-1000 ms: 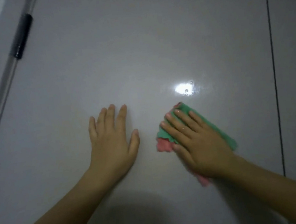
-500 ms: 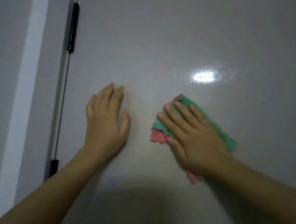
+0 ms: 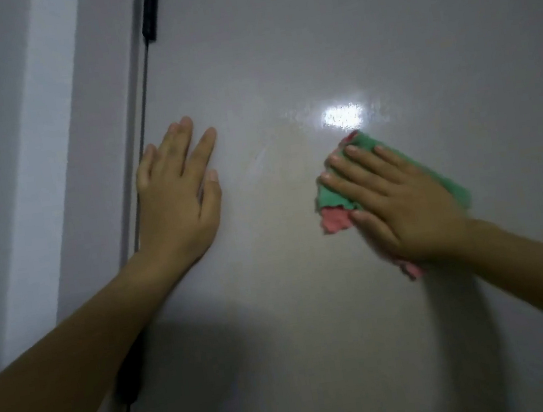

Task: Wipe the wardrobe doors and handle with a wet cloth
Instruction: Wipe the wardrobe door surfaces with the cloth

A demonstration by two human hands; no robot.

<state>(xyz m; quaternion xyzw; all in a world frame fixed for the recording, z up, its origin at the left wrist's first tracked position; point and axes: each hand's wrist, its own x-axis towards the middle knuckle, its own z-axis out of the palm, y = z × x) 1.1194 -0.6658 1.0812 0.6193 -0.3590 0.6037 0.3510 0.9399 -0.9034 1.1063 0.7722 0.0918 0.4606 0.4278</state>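
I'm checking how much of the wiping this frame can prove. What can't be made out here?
- Handle, head view: upper end cut off by the top edge, middle hidden behind the left hand and forearm.
- Cloth: mostly covered by the right hand; wetness unclear.
- Wardrobe door: its edges fall outside the frame; glare and shadow hide streaks.

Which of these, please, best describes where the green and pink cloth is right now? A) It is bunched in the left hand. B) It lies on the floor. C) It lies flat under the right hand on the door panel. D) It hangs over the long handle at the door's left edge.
C: the right hand presses the cloth flat against the door with straight fingers, while the left hand rests bare on the panel.
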